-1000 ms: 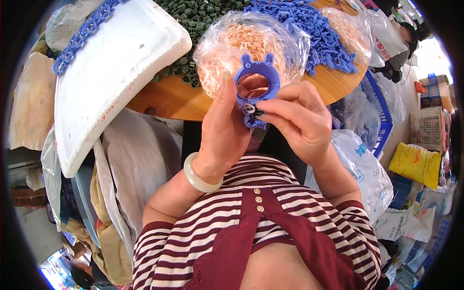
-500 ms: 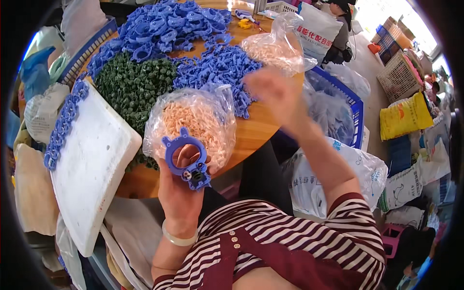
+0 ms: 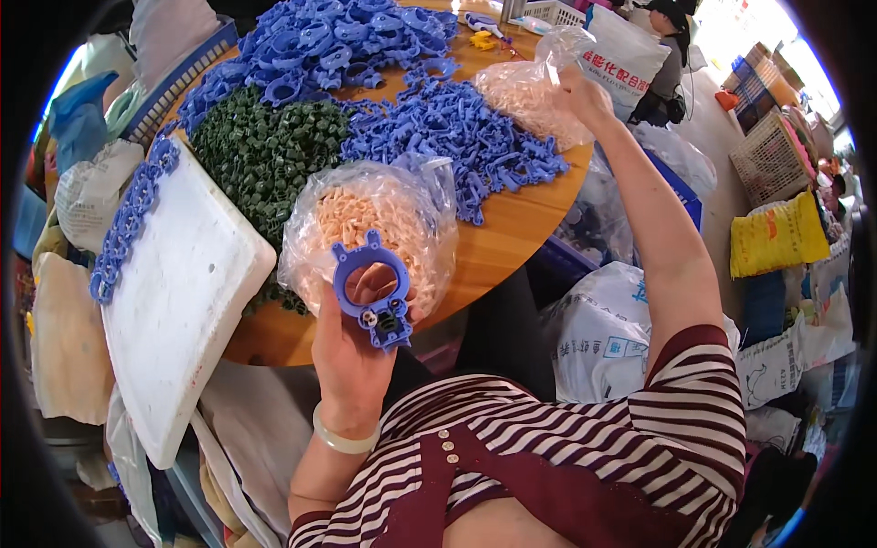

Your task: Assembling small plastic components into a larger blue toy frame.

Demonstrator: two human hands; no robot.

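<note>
My left hand [image 3: 352,365] is closed round a blue plastic toy piece [image 3: 342,285]. The piece has a large open ring with two small ears, and a little bear-shaped body with a dark part set in it. Just beyond it, a clear bag of small peach-coloured plastic pieces [image 3: 352,205] stands on the round wooden table [image 3: 484,260]. My right arm is stretched to the far right, where my right hand [image 3: 582,96] has its fingers curled at the edge of a second clear plastic bag [image 3: 521,89] of pale peach pieces. The fingertips are partly hidden.
Piles of blue ring parts [image 3: 320,46], small blue parts [image 3: 457,137] and dark green parts [image 3: 265,151] cover the table. A white foam board [image 3: 183,292] leans at the left, blue pieces along its edge. Blue crates and sacks stand at the right; a person [image 3: 662,64] is beyond.
My right hand has moved away and to the right, from over the small blue parts to the far bag. My left hand still holds the blue toy piece, almost in place.
</note>
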